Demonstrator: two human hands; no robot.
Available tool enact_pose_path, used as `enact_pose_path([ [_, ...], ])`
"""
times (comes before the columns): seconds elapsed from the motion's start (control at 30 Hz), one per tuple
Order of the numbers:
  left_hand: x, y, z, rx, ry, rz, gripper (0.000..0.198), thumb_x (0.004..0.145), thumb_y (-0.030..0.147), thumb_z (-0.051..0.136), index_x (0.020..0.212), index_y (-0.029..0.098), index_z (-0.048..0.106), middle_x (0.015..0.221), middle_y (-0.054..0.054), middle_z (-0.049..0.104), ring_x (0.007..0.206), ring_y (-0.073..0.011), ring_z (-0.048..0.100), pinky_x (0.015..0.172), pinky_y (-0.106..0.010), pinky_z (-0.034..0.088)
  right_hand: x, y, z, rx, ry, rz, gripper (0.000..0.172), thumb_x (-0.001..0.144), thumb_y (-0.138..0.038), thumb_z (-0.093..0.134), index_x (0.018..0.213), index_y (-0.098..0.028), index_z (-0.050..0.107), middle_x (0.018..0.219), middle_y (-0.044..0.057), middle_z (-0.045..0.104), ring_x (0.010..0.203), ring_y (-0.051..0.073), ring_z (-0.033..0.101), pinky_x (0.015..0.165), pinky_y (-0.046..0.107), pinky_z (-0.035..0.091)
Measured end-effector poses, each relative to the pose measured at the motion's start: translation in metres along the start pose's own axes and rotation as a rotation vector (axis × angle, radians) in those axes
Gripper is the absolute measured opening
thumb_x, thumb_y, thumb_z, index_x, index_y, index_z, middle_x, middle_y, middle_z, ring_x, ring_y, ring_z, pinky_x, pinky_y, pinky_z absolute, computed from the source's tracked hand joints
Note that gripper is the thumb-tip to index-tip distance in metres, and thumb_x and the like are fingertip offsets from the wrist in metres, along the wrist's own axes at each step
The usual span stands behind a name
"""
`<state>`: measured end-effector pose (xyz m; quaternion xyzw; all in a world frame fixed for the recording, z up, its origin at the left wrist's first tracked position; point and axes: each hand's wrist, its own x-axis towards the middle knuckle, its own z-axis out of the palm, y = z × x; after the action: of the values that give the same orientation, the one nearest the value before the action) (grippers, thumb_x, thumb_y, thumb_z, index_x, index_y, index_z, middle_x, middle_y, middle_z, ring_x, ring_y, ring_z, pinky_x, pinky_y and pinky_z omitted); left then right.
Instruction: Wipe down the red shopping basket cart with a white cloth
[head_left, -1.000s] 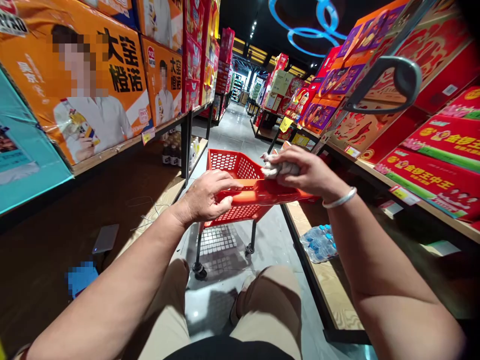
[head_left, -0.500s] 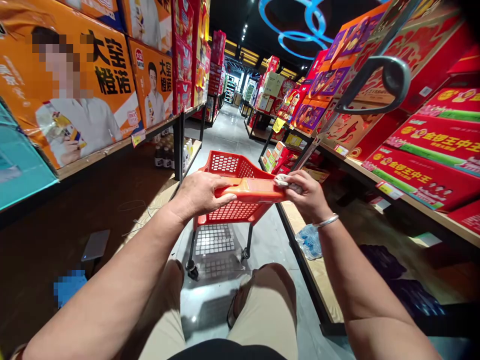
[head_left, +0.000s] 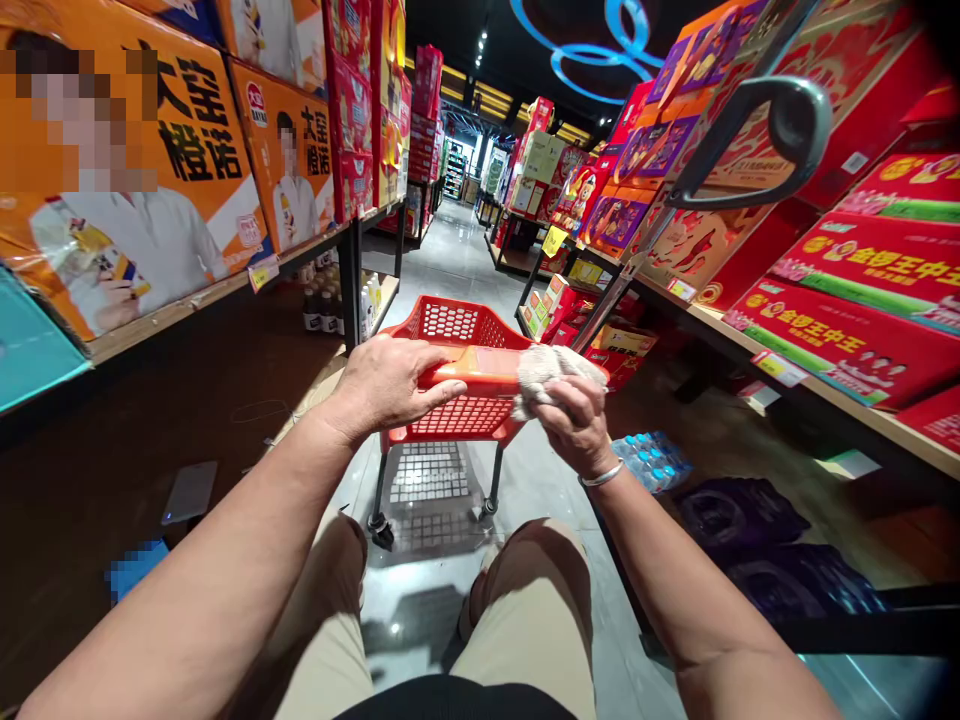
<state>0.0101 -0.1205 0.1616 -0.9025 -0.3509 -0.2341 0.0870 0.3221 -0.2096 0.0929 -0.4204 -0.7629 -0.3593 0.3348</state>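
Observation:
A red plastic shopping cart with a perforated basket stands in front of my legs, its wheels on the tiled floor. My left hand is wrapped round the left part of its orange-red handle, thumb along the near side. On the right part of the handle, a bunched whitish cloth is draped over the bar. My right hand grips this cloth from the near side, fingers curled into it. The palm is turned away from view.
Shelves of orange drink cartons line the left side; red gift boxes fill the right shelf. A metal pole with a grey loop handle leans by the right shelf. Bottled water packs lie low at right. The aisle runs ahead.
My right hand has slid left and a little down along the handle. More of the cloth now shows, spread over the bar. My left hand keeps its grip.

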Motion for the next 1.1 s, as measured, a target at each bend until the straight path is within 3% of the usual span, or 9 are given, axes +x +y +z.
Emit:
enact_pose_path([
  [0.1, 0.003, -0.003, 0.003, 0.000, 0.022, -0.049, 0.055, 0.091, 0.071, 0.046, 0.091, 0.024, 0.074, 0.093, -0.005, 0.078, 0.087, -0.0251, 0.070, 0.065, -0.033, 0.039, -0.014, 0.020, -0.012, -0.048, 0.104, 0.041, 0.019, 0.088, -0.017, 0.069, 0.096, -0.034, 0.071, 0.111, 0.004, 0.066, 0.116, 0.024, 0.059, 0.100, 0.047, 0.056],
  [0.2, 0.006, 0.000, 0.007, 0.014, 0.053, -0.103, 0.056, 0.091, 0.072, 0.044, 0.085, 0.025, 0.073, 0.088, -0.003, 0.077, 0.082, -0.0237, 0.069, 0.061, -0.033, 0.034, -0.006, 0.008, -0.013, -0.034, 0.083, 0.107, 0.018, 0.089, -0.019, 0.068, 0.099, -0.033, 0.072, 0.112, 0.005, 0.066, 0.115, 0.025, 0.060, 0.103, 0.050, 0.054],
  [0.43, 0.006, -0.006, 0.010, 0.059, 0.090, -0.099, 0.055, 0.098, 0.064, 0.035, 0.080, 0.025, 0.069, 0.082, -0.003, 0.076, 0.074, -0.0208, 0.066, 0.059, -0.033, 0.029, 0.051, -0.062, 0.003, 0.115, -0.288, 0.142, 0.026, 0.096, -0.025, 0.059, 0.112, -0.039, 0.075, 0.126, 0.003, 0.068, 0.126, 0.028, 0.058, 0.117, 0.048, 0.043],
  [0.57, 0.002, -0.033, 0.006, 0.022, 0.050, -0.102, 0.058, 0.097, 0.067, 0.034, 0.079, 0.025, 0.070, 0.081, -0.005, 0.076, 0.073, -0.0227, 0.065, 0.065, -0.035, 0.033, 0.039, -0.035, -0.014, 0.163, -0.134, 0.136, 0.020, 0.092, -0.023, 0.066, 0.103, -0.036, 0.076, 0.119, 0.004, 0.069, 0.123, 0.028, 0.061, 0.113, 0.052, 0.046],
  [0.7, 0.002, -0.047, 0.004, 0.034, 0.042, -0.126, 0.049, 0.098, 0.052, 0.035, 0.079, 0.025, 0.071, 0.083, -0.005, 0.076, 0.080, -0.0228, 0.067, 0.075, -0.037, 0.038, 0.016, 0.003, -0.032, 0.255, 0.006, 0.273, 0.023, 0.087, -0.026, 0.071, 0.109, -0.031, 0.073, 0.124, 0.007, 0.064, 0.120, 0.029, 0.063, 0.105, 0.052, 0.052],
  [0.83, 0.008, -0.023, 0.007, -0.067, 0.185, -0.114, 0.041, 0.098, 0.040, 0.039, 0.111, 0.025, 0.074, 0.118, -0.007, 0.075, 0.108, -0.0268, 0.067, 0.094, -0.043, 0.041, 0.023, 0.000, -0.037, 0.332, 0.071, 0.454, 0.024, 0.090, -0.028, 0.067, 0.113, -0.027, 0.070, 0.119, 0.009, 0.063, 0.114, 0.025, 0.064, 0.100, 0.045, 0.057],
  [0.93, 0.014, 0.005, 0.013, -0.201, 0.241, 0.025, 0.045, 0.098, 0.047, 0.047, 0.132, 0.026, 0.068, 0.139, -0.009, 0.065, 0.127, -0.0305, 0.059, 0.105, -0.049, 0.038, 0.034, -0.014, -0.039, 0.366, -0.004, 0.404, 0.022, 0.088, -0.027, 0.068, 0.109, -0.028, 0.072, 0.119, 0.009, 0.063, 0.115, 0.026, 0.064, 0.103, 0.046, 0.055],
  [1.03, 0.017, 0.022, 0.022, -0.184, 0.208, 0.140, 0.043, 0.094, 0.054, 0.060, 0.129, 0.031, 0.070, 0.141, -0.008, 0.065, 0.129, -0.0328, 0.058, 0.111, -0.055, 0.032, 0.034, -0.012, -0.040, 0.435, -0.072, 0.335, 0.021, 0.086, -0.029, 0.072, 0.107, -0.029, 0.073, 0.119, 0.008, 0.065, 0.113, 0.026, 0.065, 0.102, 0.046, 0.055],
  [1.1, 0.016, 0.024, 0.026, -0.154, 0.196, 0.146, 0.040, 0.092, 0.054, 0.064, 0.126, 0.034, 0.072, 0.139, -0.007, 0.067, 0.127, -0.0332, 0.060, 0.110, -0.056, 0.031, 0.028, 0.002, -0.035, 0.487, -0.037, 0.421, 0.021, 0.085, -0.033, 0.072, 0.105, -0.027, 0.071, 0.117, 0.008, 0.067, 0.112, 0.025, 0.066, 0.101, 0.044, 0.055],
])
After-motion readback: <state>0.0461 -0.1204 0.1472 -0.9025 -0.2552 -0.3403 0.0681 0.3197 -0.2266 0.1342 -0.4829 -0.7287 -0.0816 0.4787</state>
